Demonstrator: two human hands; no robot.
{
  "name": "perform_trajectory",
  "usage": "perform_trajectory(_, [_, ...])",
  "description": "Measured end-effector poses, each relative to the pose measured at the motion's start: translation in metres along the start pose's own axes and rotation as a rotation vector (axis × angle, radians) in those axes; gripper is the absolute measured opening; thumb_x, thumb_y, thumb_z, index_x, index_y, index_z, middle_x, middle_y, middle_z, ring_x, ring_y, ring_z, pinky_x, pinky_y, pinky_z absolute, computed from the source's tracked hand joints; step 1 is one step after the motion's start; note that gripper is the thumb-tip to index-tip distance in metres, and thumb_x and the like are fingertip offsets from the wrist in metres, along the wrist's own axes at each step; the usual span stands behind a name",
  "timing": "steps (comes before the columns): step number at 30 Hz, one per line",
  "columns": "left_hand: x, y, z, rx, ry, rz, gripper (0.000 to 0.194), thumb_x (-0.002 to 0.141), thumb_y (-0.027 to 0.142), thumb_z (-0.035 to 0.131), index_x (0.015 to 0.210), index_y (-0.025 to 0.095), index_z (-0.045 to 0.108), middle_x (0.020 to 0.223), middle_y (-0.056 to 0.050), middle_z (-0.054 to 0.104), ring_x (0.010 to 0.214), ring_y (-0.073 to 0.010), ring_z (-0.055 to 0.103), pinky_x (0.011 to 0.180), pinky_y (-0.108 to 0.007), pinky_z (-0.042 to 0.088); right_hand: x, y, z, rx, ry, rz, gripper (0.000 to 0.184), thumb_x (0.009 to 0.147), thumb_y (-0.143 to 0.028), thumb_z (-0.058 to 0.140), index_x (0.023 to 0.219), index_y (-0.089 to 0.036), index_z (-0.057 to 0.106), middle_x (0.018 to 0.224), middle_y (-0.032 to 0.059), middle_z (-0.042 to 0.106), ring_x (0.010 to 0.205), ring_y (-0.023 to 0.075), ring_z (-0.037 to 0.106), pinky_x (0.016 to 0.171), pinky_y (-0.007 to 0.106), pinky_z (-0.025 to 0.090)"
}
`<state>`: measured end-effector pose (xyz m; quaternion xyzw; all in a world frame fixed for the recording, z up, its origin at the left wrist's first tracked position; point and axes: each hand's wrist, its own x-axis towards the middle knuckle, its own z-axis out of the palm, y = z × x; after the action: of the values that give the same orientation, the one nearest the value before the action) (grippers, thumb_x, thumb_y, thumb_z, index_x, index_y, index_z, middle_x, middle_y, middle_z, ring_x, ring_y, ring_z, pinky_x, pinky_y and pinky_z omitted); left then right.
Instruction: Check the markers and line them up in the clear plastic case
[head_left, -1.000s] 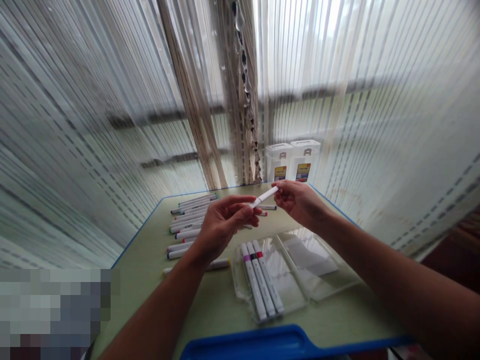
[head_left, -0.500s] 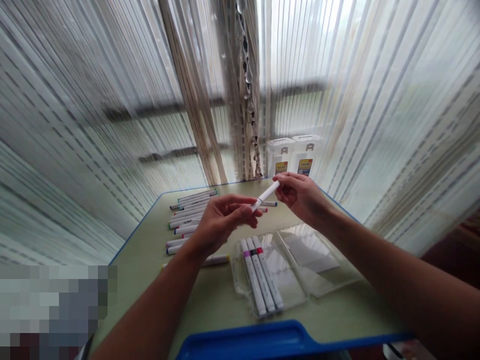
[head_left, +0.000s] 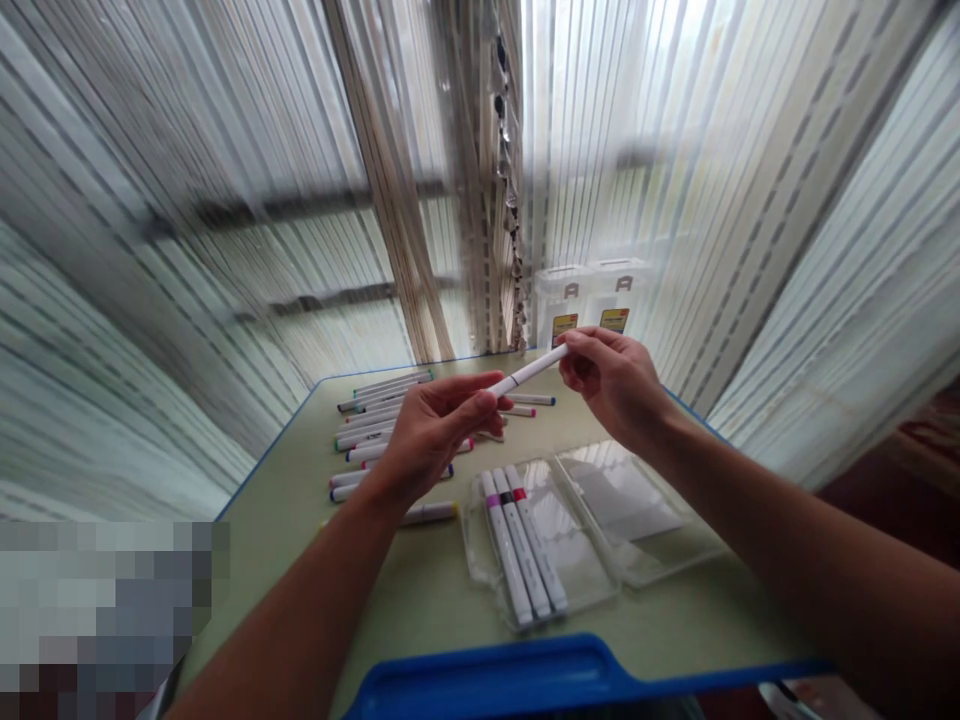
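Now three markers (head_left: 523,555) in open case (head_left: 581,545), white marker (head_left: 534,367) in left hand's (head_left: 439,430) and right hand's (head_left: 619,385) grip.

A slim white marker (head_left: 534,369) spans left hand (head_left: 442,430) to right hand (head_left: 615,375) above the pale green, blue-edged tabletop (head_left: 277,560). On it lies an open clear plastic case (head_left: 581,555), three white colour-banded markers (head_left: 523,545) in its left half; loose white colour-tipped markers (head_left: 367,453) lie left and behind. Beyond the right hand stand two translucent plastic boxes (head_left: 553,300).
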<state>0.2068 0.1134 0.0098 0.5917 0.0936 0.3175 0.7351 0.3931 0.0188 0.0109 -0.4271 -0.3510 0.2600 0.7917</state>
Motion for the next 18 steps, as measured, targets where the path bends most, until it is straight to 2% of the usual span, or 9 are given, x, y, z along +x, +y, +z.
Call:
perform_trajectory(8, [0.006, -0.005, -0.008, 0.060, 0.135, 0.029, 0.023, 0.071, 0.026, 0.087, 0.090, 0.015, 0.082, 0.076, -0.007, 0.078, 0.058, -0.0097, 0.066, 0.059, -0.021, 0.056, -0.005, -0.005, 0.003, -0.030, -0.008, -0.053, 0.007, 0.077, -0.020, 0.071, 0.071, -0.017, 0.073, 0.057, 0.0003, 0.058, 0.050, 0.0095, 0.049, 0.046, 0.025, 0.032])
perform_trajectory(18, [0.010, -0.008, -0.011, 0.092, 0.138, 0.067, 0.020, 0.070, 0.026, 0.087, 0.085, 0.014, 0.082, 0.066, -0.003, 0.071, 0.051, -0.0068, 0.056, 0.051, -0.020, 0.046, -0.014, -0.005, 0.004, -0.117, -0.109, -0.063, 0.011, 0.081, -0.022, 0.070, 0.078, -0.018, 0.079, 0.060, 0.0032, 0.066, 0.052, 0.0117, 0.055, 0.046, 0.026, 0.037])
